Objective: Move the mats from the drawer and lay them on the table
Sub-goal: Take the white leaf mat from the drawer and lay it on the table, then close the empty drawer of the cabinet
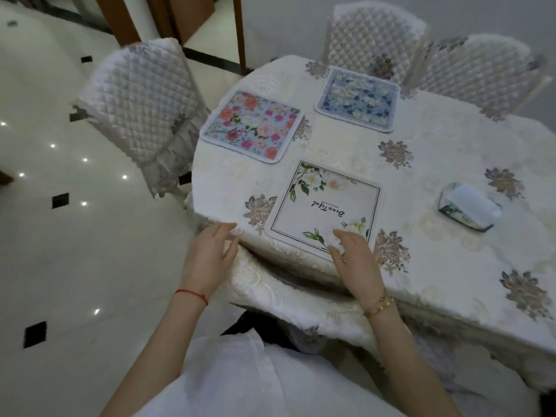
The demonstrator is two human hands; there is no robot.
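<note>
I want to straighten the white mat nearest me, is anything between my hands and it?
Nothing visible. The right hand already rests on the white mat; the left hand is beside it at the table edge.

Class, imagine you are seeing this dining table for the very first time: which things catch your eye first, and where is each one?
Three mats stand out on the pale tablecloth: a pink rose mat at the left, a blue flower mat at the far side, and a white mat nearest the person. The right hand rests on the white mat's near edge, and the left hand is at the table's edge.
</note>
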